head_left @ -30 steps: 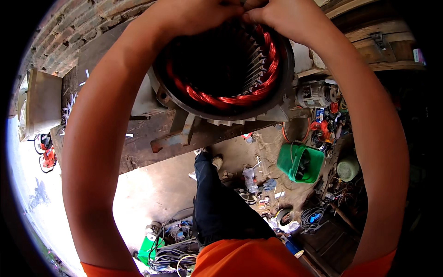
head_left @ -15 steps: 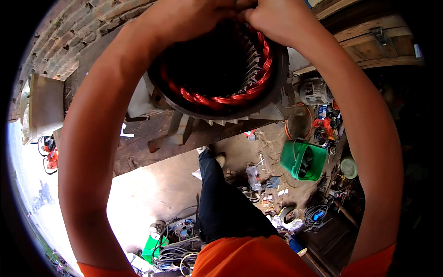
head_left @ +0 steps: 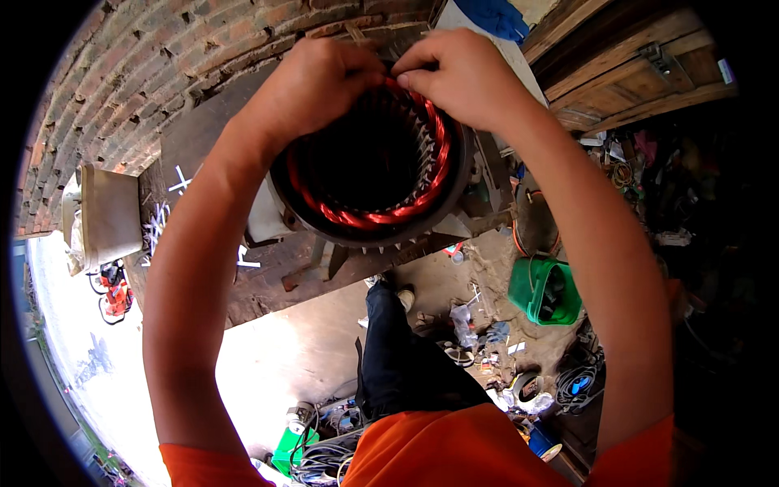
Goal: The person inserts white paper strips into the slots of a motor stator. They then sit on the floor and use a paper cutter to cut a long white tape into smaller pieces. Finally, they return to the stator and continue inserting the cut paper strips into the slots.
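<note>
An electric motor stator (head_left: 380, 237) rests on the wooden bench in front of me, its round bore facing up and dark inside. Red enamelled copper winding (head_left: 357, 219) runs in a twisted ring around the bore, above the slot teeth. At the ring's far side, my left hand (head_left: 318, 88) is closed, fingertips bent down against the winding; whatever they pinch is hidden. My right hand (head_left: 466, 79) faces it from the other side, thumb and forefinger pinched at the winding's far edge. Anything between those fingertips is too small to make out.
White strips (head_left: 156, 230) and a pale bin (head_left: 114, 213) are on the bench's left, near a brick wall (head_left: 195, 45). Blue cloth (head_left: 493, 18) lies at the far right. Below stand a green bucket (head_left: 527, 290), cable coils (head_left: 578, 383) and scattered clutter.
The view has shifted, so the stator and both hands sit lower and the hands show fully. My fingertips, bunched together earlier, are now slightly apart at the winding's far side.
</note>
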Demonstrator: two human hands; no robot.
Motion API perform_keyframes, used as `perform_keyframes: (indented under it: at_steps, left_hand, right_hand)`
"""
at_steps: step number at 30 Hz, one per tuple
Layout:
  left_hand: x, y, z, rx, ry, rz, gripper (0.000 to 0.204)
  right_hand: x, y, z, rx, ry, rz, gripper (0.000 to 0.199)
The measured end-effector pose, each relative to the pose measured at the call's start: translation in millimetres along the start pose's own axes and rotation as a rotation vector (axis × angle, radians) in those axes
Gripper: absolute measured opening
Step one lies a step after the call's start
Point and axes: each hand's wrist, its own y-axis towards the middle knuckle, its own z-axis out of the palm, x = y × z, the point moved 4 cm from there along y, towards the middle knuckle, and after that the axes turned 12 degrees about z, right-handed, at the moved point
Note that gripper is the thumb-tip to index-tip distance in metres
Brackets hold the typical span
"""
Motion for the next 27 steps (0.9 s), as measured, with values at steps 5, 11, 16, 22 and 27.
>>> perform_keyframes:
  at_steps: [5,11,16,22,27]
  left_hand:
    - [17.2,-6.4,-4.5,-0.175,-0.403,-0.087,0.025]
    - [19.8,-13.4,-2.1,-0.272,-0.553,-0.254,0.03]
    - [29.8,-23.4,-12.8,-0.544,-0.601,-0.31,0.034]
    - [-3.0,-95.1,-40.5,-0.893,-0.699,-0.518,0.037]
    - [-72.7,-215.6,-24.9,-0.96,-0.498,-0.795,0.03]
  right_hand:
    - [0.9,-17.3,3.8,-0.069,-0.001,-0.209,0.021]
    - [5.3,-18.3,9.2,0.116,-0.2,-0.104,0.031]
    - [15.9,-19.7,9.7,0.125,-0.359,-0.197,0.038]
    - [20.6,-12.8,8.3,0.241,-0.46,-0.331,0.053]
    - [23.8,-9.7,8.1,0.303,-0.568,-0.39,0.05]
